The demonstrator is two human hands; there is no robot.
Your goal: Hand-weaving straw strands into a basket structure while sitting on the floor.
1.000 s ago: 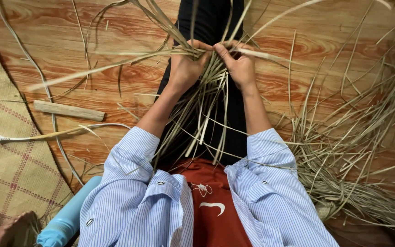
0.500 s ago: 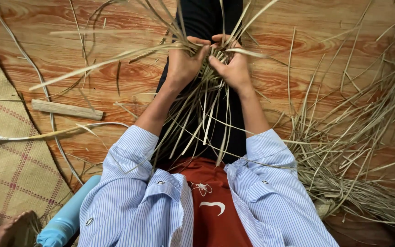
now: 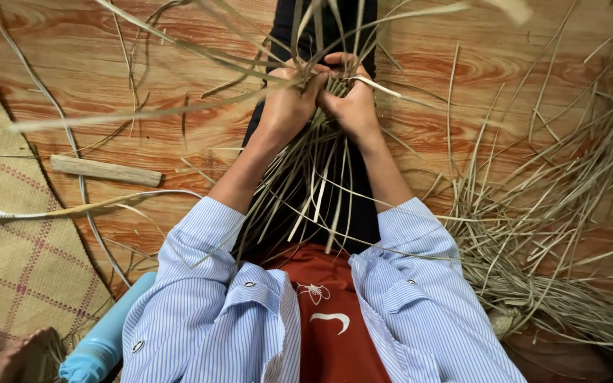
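woven mat (image 3: 8, 269), wooden stick (image 3: 105, 170), blue bottle (image 3: 104, 339)

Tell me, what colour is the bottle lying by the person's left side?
Light blue; the bottle shows at the bottom left of the head view.

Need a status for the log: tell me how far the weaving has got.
Done: hard to tell; no finished panel shows in the work. In hand: left hand and right hand pinch crossing straw strips over the lap. Left: long loose ends fan out, and a large straw pile lies unused.
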